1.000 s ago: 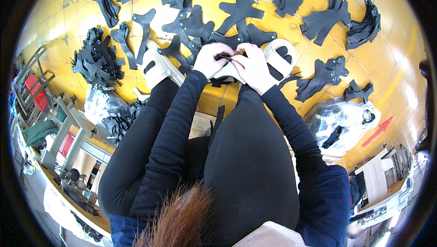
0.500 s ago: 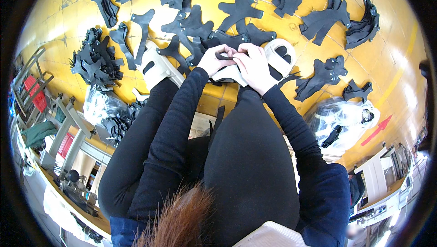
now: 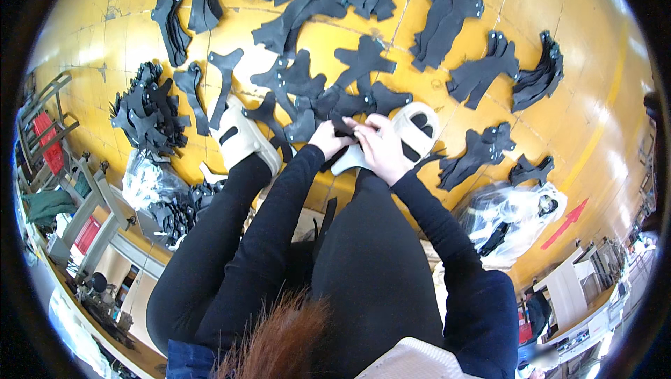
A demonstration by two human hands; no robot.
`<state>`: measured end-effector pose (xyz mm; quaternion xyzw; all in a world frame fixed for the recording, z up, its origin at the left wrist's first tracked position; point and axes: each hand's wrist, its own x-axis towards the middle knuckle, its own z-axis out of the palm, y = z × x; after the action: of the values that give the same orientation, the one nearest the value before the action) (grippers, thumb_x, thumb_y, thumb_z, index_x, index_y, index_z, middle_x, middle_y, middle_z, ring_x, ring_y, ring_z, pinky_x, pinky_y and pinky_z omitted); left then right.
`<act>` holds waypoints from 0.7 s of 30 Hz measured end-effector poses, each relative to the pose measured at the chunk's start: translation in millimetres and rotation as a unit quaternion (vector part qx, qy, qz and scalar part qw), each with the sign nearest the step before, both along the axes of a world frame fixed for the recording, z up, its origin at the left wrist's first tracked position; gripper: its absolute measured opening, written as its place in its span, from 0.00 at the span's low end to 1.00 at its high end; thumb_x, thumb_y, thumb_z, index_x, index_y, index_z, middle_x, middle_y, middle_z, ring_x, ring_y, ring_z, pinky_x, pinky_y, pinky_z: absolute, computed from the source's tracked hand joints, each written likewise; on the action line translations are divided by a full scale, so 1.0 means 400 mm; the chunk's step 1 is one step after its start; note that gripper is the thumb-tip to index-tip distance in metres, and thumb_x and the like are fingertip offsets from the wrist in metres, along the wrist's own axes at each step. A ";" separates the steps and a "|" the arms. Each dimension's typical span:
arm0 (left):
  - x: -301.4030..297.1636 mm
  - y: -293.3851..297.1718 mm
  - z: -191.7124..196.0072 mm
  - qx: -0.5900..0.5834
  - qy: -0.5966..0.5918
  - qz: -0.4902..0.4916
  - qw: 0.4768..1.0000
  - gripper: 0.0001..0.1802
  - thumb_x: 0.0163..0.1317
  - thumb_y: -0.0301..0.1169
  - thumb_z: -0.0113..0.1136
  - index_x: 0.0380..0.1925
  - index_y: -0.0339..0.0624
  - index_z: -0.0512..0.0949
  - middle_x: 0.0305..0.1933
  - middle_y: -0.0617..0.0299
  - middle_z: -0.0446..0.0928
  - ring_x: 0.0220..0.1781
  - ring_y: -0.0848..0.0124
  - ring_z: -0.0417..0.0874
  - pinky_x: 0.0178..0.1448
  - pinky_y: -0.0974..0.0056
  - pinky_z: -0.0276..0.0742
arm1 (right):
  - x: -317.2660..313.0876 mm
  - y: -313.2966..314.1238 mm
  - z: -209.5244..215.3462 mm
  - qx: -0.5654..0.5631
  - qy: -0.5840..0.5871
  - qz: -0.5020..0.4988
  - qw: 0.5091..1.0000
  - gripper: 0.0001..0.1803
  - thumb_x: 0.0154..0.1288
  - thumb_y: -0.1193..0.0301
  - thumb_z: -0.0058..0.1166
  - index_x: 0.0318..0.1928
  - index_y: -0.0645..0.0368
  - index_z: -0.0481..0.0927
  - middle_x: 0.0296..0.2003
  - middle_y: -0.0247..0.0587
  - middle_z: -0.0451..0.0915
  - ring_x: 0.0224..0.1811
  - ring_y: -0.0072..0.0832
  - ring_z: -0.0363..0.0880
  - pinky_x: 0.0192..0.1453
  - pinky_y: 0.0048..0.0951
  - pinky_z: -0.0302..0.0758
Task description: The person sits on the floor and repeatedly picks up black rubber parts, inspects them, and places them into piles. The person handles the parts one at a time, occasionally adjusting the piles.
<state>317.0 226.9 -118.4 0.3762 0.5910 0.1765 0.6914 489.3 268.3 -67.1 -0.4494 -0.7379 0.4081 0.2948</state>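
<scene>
Between my feet, my left hand (image 3: 329,139) and my right hand (image 3: 381,149) meet, fingers bent and pinching. Both grip a dark cut piece (image 3: 341,126) of flat, flexible material, whose upper end pokes out between the fingertips. Just below the fingers shows a pale, light-grey curved piece (image 3: 349,161); whether it is joined to the dark one I cannot tell. Beyond my hands lie several loose black cut pieces (image 3: 300,75) with small light dots, some overlapping. My fingers hide much of what they hold.
Beige slides (image 3: 241,138) are on my feet. Black cut pieces lie in stacks (image 3: 447,19) across the yellow tiled floor, with a jumbled heap (image 3: 148,110) at left. Clear plastic bags stand at left (image 3: 150,180) and right (image 3: 514,215). Metal-framed racks (image 3: 63,162) line the left side.
The view has shifted, so the floor pieces and my hands appear lower. More of the dark piece now sticks up between my fingers, and less of the pale piece shows.
</scene>
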 end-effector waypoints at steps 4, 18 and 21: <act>0.019 -0.001 -0.006 0.098 0.115 -0.023 0.988 0.15 0.48 0.29 0.64 0.40 0.47 0.81 0.38 0.52 0.83 0.44 0.54 0.83 0.49 0.57 0.78 | -0.005 0.016 0.020 0.038 0.016 0.009 0.999 0.07 0.57 0.78 0.59 0.37 0.65 0.78 0.39 0.46 0.75 0.37 0.42 0.77 0.37 0.38 0.75; 0.026 0.013 0.042 0.191 0.216 -0.047 0.956 0.11 0.48 0.26 0.66 0.34 0.42 0.78 0.36 0.54 0.80 0.42 0.54 0.81 0.45 0.58 0.76 | 0.024 0.137 0.078 0.169 0.082 0.184 0.965 0.16 0.41 0.84 0.59 0.36 0.65 0.75 0.36 0.40 0.73 0.33 0.37 0.77 0.36 0.35 0.78; 0.026 0.014 0.042 0.183 0.228 -0.042 0.956 0.11 0.48 0.29 0.67 0.33 0.43 0.79 0.34 0.54 0.81 0.39 0.53 0.82 0.43 0.57 0.77 | 0.025 0.166 0.093 0.216 0.090 0.204 0.951 0.17 0.39 0.85 0.59 0.35 0.65 0.76 0.35 0.40 0.73 0.30 0.36 0.76 0.32 0.33 0.76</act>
<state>327.6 232.4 -101.5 0.5509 0.6739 0.1618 0.4649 499.3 334.6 -30.1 -0.1763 -0.8545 0.3297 0.3607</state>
